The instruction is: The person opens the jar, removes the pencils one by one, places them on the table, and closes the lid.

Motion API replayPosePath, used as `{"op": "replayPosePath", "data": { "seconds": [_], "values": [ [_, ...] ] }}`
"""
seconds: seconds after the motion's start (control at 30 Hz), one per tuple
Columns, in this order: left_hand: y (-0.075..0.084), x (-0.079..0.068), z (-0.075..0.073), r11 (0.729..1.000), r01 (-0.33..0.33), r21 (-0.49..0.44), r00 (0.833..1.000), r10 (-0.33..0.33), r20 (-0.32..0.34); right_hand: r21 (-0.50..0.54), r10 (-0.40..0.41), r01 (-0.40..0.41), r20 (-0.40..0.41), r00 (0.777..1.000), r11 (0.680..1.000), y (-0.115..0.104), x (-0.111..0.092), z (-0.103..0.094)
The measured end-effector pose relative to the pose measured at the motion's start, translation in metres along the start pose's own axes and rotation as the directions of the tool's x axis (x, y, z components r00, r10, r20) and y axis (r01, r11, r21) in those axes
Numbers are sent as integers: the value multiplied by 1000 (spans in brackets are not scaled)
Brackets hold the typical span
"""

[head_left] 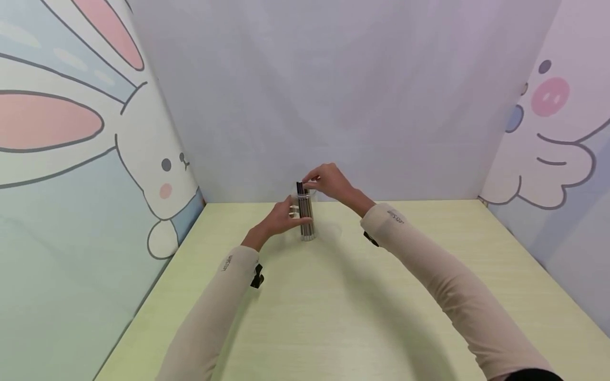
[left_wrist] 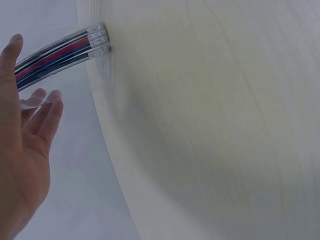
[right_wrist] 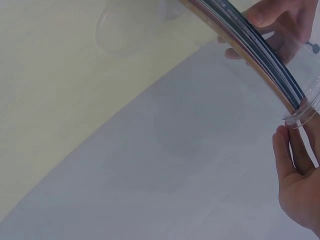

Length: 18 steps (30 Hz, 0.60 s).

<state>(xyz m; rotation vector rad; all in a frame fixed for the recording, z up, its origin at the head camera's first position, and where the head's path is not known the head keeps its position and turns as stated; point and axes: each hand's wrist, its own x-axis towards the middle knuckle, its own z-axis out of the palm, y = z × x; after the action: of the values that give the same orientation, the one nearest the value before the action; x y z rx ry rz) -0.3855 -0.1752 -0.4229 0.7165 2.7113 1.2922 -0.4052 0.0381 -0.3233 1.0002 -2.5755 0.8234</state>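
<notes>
A clear cylindrical container (head_left: 313, 198) stands upright on the table, filled with slim dark and coloured pencils (head_left: 305, 217). Their silvery ends (left_wrist: 98, 37) point down at its base. My left hand (head_left: 281, 217) grips the container from the left, thumb on the near side and fingers behind, as the left wrist view (left_wrist: 25, 150) also shows. At the rim, my right hand (head_left: 333, 182) pinches the top of the pencils between thumb and finger. In the right wrist view, the right hand's fingertips (right_wrist: 305, 105) sit right at the pencil tops beside the container's mouth.
A round clear lid (right_wrist: 131, 27) lies on the pale wooden table (head_left: 305, 317), just right of the container. Behind rises a light grey backdrop (head_left: 305, 95). Side panels carry a cartoon rabbit (head_left: 157, 159) on the left and another cartoon animal (head_left: 562, 148) on the right.
</notes>
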Motion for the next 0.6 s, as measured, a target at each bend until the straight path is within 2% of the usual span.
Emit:
{"op": "replayPosePath", "data": {
  "seconds": [0.3, 0.6],
  "values": [
    [-2, 0, -1, 1000, -17, -6, 1000, 17, 1, -39, -62, 61, -21, 998, 997, -3, -4, 1],
    [-2, -1, 0, 1000, -19, -13, 1000, 19, -7, -27, -43, 42, -25, 999, 999, -6, -8, 1]
  ]
}}
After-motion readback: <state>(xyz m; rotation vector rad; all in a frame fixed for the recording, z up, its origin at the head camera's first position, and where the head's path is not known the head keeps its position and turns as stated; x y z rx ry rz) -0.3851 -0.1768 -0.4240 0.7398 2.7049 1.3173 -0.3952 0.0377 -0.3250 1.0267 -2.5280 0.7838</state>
